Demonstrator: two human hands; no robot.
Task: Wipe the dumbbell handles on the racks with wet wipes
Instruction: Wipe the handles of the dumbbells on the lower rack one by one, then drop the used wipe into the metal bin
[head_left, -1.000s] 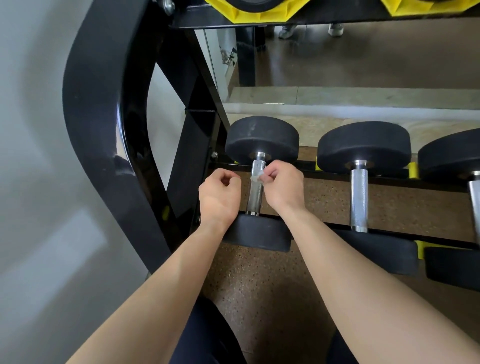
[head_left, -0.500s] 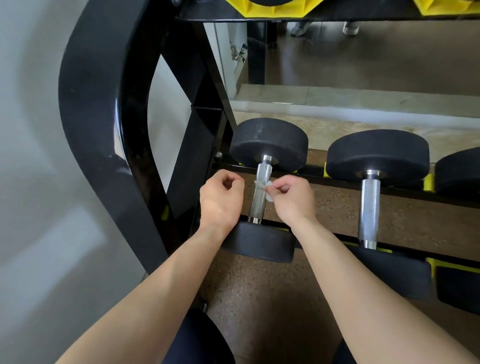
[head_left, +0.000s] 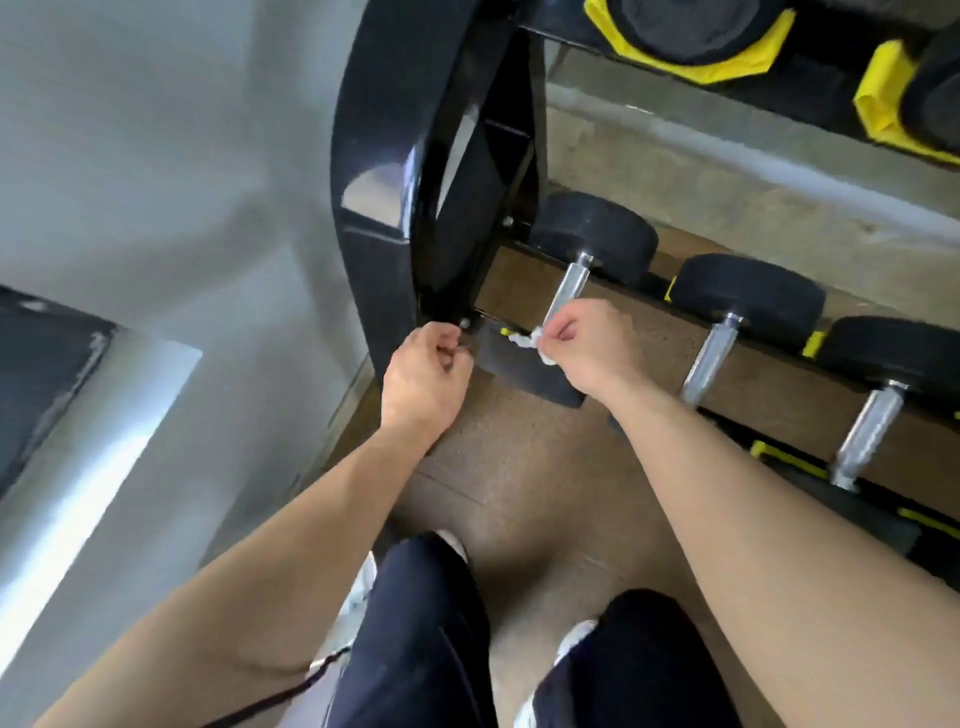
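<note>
Down by the bottom rack (head_left: 395, 197), the right hand (head_left: 587, 345) pinches a small white wet wipe (head_left: 527, 343) near the first dumbbell handle (head_left: 569, 286), ready to rub it. The left hand (head_left: 423, 374) is curled shut, maybe holding nothing. 2 more handles wait beside.

Three dumbbells (head_left: 574, 291) lie side by side on the lower rack (head_left: 649, 332) (frame upright (head_left: 384, 156) at left), both hands before the leftmost.

Three black round-ended dumbbells with shiny silver metal handles (head_left: 569, 285) lie side by side on the low black rack (head_left: 810, 457). A small crumpled white wet wipe (head_left: 525, 341) sits just by the first handle's near end.
</note>
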